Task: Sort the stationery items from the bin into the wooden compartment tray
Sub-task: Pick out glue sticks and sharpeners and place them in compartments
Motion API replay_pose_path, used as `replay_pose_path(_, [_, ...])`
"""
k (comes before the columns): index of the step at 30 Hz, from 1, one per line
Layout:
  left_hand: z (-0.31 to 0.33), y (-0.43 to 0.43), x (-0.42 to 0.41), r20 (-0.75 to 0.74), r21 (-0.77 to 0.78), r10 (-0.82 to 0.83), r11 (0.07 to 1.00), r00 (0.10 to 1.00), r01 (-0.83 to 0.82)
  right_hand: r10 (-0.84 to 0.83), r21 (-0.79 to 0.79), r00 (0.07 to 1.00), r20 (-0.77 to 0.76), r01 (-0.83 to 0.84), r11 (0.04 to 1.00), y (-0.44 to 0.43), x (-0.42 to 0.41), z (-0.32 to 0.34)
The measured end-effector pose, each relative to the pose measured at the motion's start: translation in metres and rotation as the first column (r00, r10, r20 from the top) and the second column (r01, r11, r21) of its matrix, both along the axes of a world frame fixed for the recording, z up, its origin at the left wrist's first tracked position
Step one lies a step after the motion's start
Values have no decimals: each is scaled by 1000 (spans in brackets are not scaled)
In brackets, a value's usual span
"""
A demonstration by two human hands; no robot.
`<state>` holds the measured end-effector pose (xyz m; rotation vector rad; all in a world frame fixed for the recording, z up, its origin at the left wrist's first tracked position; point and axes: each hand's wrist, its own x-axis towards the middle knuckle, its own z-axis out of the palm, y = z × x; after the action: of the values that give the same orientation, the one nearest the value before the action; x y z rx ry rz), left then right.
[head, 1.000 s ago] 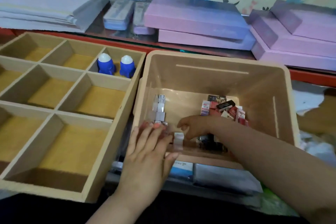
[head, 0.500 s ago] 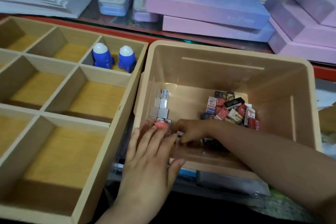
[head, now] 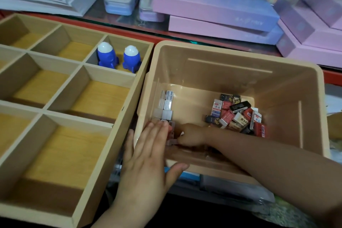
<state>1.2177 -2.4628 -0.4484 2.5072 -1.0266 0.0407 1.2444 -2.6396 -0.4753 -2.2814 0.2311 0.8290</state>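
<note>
From the head view, two blue rocket-shaped items with white tops (head: 118,57) are seen standing in the far right compartment of the pale wooden compartment tray (head: 129,98); the other compartments are bare. Inside the beige plastic bin (head: 277,98), a row of small clear cases (head: 165,107) lies along the left wall and a pile of small boxed erasers (head: 238,114) at the right. The left hand (head: 148,163) is laid flat, fingers released, over the bin's near left corner. The right hand (head: 192,134) is curled at the near wall, apparently gathering a clear case, though whether one is gripped cannot be told. Most sorting remains.

Soft, even indoor light, moderately bright, falls mostly from about twelve o'clock. Shadows pool along the near walls of the tray (head: 118,131) compartments. A faint sheen marks the bin's (head: 240,65) inner wall near ten o'clock. Wide-angle bending curves edges toward the frame borders. Detail is soft throughout; the bottom edge falls dark.
</note>
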Motion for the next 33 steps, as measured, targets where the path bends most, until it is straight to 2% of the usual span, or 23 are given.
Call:
replay_pose_path(6, [1,1,1,14,32,-7,999,1000,6,-46,-69,985,-164,35,997,-9,2,4])
replay_pose_path(11, [-4,2,3,26,-97,50,994,998,-47,-7,-105,989,-147,-8,994,-6,8,-2])
replay_pose_path(13, [-6,3,4,34,-122,56,991,998,-51,-54,-128,992,-113,40,991,-4,8,-3])
replay_pose_path(17, [-10,2,4,20,-119,76,990,997,-73,-112,-7,991,-77,112,994,5,10,-6])
replay_pose_path(23, [-11,3,5,-18,-139,55,989,998,-57,-283,16,959,-33,283,959,11,9,-15])
replay_pose_path(33, [-10,2,5,46,-102,73,992,996,-68,-194,57,979,-65,198,979,-7,1,10])
